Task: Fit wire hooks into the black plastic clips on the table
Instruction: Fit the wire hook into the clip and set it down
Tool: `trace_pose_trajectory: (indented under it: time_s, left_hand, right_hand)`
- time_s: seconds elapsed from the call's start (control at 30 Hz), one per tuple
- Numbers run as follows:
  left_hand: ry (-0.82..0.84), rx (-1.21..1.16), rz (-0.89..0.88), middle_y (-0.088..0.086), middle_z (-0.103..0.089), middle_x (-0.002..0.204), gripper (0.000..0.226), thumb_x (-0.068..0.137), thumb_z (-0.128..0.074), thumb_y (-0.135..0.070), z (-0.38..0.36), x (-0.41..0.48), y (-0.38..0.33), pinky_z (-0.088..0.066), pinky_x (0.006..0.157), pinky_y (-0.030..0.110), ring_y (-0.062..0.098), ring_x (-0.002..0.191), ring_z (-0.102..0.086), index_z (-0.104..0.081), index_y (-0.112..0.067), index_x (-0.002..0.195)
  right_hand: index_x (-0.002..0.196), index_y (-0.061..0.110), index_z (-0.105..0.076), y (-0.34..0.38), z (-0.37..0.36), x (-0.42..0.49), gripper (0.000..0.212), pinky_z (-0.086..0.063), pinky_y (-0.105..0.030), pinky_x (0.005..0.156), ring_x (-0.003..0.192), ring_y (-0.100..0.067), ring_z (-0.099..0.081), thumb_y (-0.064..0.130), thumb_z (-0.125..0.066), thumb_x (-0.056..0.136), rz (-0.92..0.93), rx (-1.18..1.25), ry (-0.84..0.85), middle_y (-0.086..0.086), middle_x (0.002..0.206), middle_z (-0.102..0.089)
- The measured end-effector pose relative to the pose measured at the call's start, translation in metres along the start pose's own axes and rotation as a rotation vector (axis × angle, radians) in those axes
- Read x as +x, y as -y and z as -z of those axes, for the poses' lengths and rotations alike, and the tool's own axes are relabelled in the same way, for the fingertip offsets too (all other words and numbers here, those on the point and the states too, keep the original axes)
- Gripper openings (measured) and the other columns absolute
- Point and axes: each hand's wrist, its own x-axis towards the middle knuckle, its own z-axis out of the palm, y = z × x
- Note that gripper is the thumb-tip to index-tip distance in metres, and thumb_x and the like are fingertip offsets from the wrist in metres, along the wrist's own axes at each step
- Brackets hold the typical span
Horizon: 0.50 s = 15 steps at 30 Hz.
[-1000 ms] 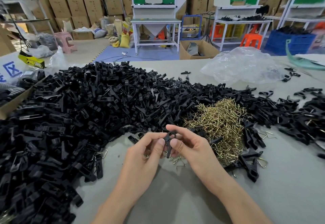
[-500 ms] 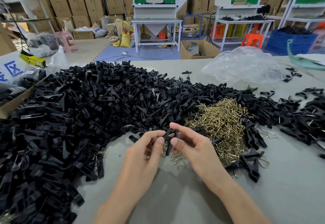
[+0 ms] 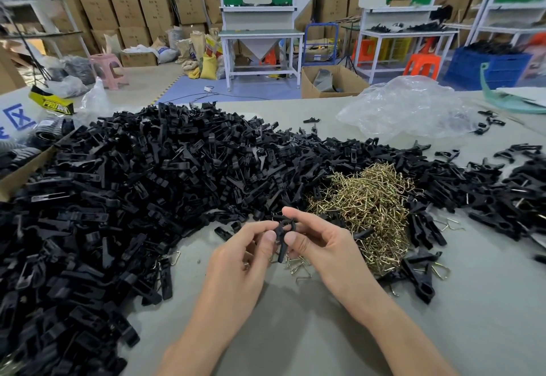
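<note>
Both hands pinch one black plastic clip (image 3: 282, 238) upright between them, just above the table. My left hand (image 3: 242, 254) grips it from the left with thumb and fingers. My right hand (image 3: 317, 242) grips it from the right, forefinger curled over its top. A wire hook in the clip cannot be made out. A heap of brass wire hooks (image 3: 369, 204) lies just right of my right hand. A few loose hooks (image 3: 298, 266) lie under the hands. A huge pile of black clips (image 3: 133, 198) fills the left and middle of the table.
More black clips (image 3: 517, 192) spread along the right side, some with hooks fitted (image 3: 422, 275). A crumpled clear plastic bag (image 3: 407, 109) lies at the back right. A cardboard box edge (image 3: 20, 174) sits at the far left. Bare grey table (image 3: 295, 331) surrounds my forearms.
The hands stay together on the same clip with only small finger shifts; my right forefinger has curled further over its top.
</note>
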Motion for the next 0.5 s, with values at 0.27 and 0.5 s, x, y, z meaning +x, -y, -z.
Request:
trace_pose_trajectory:
  time_s: [0.27, 0.5]
  left_hand:
    - [-0.02, -0.008, 0.005, -0.013, -0.07, 0.083, 0.014, 0.099, -0.053, -0.044, 0.0013, 0.0001, -0.0006, -0.052, 0.061, 0.036, 0.016, 0.069, -0.066, -0.062, -0.048, 0.108]
    - [-0.005, -0.004, -0.004, -0.018, -0.069, 0.084, 0.016, 0.096, -0.05, -0.048, 0.0007, 0.0001, -0.0018, -0.05, 0.059, 0.02, 0.012, 0.071, -0.066, -0.061, -0.053, 0.107]
  right_hand:
    - [0.118, 0.048, -0.07, -0.0001, 0.0007, -0.0001, 0.039, -0.057, -0.026, 0.087, 0.078, -0.008, -0.067, 0.033, -0.074, 0.082, 0.006, -0.031, 0.012, 0.019, 0.088, -0.067]
    - [0.117, 0.046, -0.071, -0.0011, 0.0006, -0.0002, 0.042, -0.056, -0.024, 0.087, 0.081, -0.006, -0.068, 0.038, -0.073, 0.077, -0.002, -0.006, 0.01, 0.02, 0.087, -0.067]
